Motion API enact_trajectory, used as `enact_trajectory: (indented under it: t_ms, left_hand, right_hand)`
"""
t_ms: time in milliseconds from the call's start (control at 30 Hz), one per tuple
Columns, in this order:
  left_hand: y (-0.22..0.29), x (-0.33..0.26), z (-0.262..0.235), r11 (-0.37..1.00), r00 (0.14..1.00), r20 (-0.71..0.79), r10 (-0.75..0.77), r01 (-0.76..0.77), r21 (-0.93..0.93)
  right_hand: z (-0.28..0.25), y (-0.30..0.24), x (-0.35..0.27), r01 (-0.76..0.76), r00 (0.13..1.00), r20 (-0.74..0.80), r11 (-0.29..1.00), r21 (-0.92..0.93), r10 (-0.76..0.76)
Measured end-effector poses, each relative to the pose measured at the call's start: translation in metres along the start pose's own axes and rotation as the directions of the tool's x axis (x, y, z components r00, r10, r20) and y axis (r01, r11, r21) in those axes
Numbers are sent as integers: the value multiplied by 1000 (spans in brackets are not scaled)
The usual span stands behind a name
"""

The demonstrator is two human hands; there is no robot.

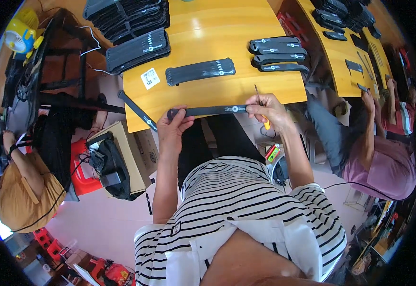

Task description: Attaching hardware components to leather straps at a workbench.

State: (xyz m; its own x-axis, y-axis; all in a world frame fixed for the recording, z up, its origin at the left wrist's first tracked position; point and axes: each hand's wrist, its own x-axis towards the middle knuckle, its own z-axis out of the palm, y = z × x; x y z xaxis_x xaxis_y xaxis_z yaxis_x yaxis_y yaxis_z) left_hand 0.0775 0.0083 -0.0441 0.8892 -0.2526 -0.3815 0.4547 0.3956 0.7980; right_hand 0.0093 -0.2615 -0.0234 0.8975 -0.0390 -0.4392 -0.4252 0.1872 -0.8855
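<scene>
A long black strap [208, 111] with a small white mark is stretched level just off the near edge of the yellow wooden table [227, 90]. My left hand [174, 125] grips its left end. My right hand [269, 108] pinches its right end and also holds a thin tool [259, 97] with a yellow handle that pokes out below the hand. A single finished black strap [200, 71] lies flat on the table beyond my hands. A small white label [150, 78] lies to its left.
Stacks of black straps lie at the table's far left [139, 50] and right [278, 53]. One strap [137, 110] hangs off the left corner. A cardboard box [130, 157] with a black bag stands left of my legs. Other people sit to the left [20, 190] and right [379, 157].
</scene>
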Motion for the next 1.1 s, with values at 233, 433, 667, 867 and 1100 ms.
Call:
enact_trajectory:
  t_ms: [233,433,667,867,1100]
  left_hand:
    - [27,36,-4,981,995,-44,85,-76,181]
    - [25,77,-7,878,970,-137,200,-115,465]
    - [11,98,-11,844,951,-154,267,-154,514]
    - [5,105,-13,798,935,-168,314,-164,580]
    - [2,109,-18,749,930,-129,345,-190,635]
  right_hand:
    - [-1,-14,48,36,991,-125,999,2,-36]
    - [6,-7,91,118,948,-272,977,-176,-163]
    - [2,6,107,128,928,-309,958,-256,-206]
    - [5,5,109,120,913,-343,950,-288,-220]
    - [6,1,108,89,905,-368,940,-328,-214]
